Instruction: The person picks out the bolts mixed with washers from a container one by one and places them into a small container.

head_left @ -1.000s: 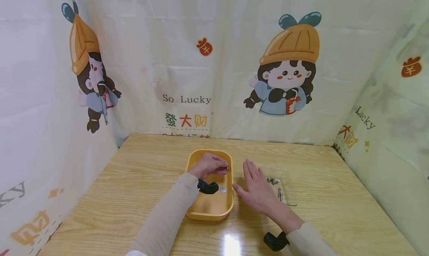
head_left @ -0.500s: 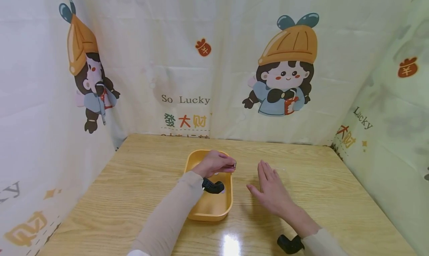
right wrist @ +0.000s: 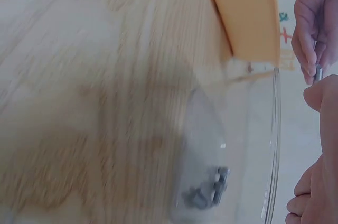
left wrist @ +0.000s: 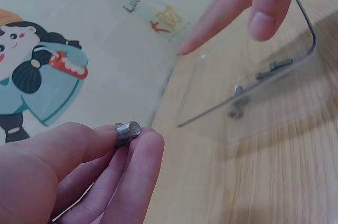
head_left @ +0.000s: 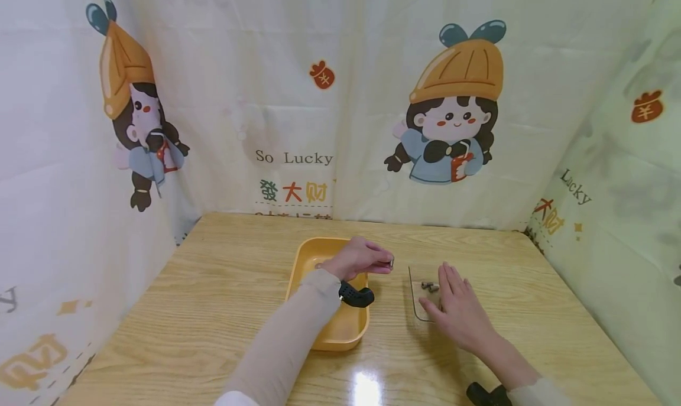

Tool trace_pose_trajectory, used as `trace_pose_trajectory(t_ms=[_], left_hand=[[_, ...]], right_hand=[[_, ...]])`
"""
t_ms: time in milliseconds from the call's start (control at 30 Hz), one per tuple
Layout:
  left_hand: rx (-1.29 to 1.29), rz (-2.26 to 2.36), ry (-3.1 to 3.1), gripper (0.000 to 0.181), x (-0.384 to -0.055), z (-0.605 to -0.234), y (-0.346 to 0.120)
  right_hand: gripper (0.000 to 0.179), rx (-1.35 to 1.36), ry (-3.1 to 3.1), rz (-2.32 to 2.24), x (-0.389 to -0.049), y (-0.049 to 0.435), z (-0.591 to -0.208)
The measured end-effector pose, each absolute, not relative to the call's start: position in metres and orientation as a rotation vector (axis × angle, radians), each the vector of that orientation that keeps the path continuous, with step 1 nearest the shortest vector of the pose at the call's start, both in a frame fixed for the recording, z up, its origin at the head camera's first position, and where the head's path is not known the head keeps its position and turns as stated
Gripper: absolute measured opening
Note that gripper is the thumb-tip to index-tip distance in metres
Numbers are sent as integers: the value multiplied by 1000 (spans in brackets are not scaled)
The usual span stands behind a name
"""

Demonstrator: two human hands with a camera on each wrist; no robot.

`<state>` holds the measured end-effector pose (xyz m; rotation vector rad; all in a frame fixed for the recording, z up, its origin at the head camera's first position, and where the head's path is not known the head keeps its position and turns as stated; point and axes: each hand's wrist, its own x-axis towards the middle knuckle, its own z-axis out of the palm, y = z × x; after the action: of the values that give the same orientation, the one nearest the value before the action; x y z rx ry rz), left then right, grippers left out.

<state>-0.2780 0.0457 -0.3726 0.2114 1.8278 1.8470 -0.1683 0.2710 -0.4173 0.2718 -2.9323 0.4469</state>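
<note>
My left hand (head_left: 359,258) pinches a small metal bolt (left wrist: 128,130) between thumb and fingertips, its threaded end showing in the left wrist view. In the head view this hand is just past the right rim of an orange-yellow tray (head_left: 340,342). To the right is a clear plastic box (head_left: 412,294) with several metal bolts (head_left: 430,286) inside. My right hand (head_left: 461,311) is held over the right part of the box with its fingers straight, holding nothing. It hides some of the box's contents in the head view; more bolts (left wrist: 273,69) show in the left wrist view.
Both containers stand on a wooden table (head_left: 239,246), the tray left of the box. A printed curtain (head_left: 367,128) encloses the back and sides. A black wrist camera (head_left: 356,295) sits at the left wrist, another (head_left: 486,395) at the right.
My left hand has lifted out of the tray and moved right across its rim with the bolt. My right hand has shifted right, from beside the tray to over the clear box.
</note>
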Motion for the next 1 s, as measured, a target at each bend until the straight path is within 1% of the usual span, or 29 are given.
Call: trace_pose_trajectory(t_ms=[400,733,1000], left_hand=[[233,1833,1802,21,-269,-379,79],[248,1815,1807,15,-260,-388,104],[229,1802,1836,15,-256,-395,115]], right_hand=[[90,177,-2973,437,-162,292,-422],[88,149,-2978,403,-159,294,-431],[87,157,-2958,421,-160,296,-436]])
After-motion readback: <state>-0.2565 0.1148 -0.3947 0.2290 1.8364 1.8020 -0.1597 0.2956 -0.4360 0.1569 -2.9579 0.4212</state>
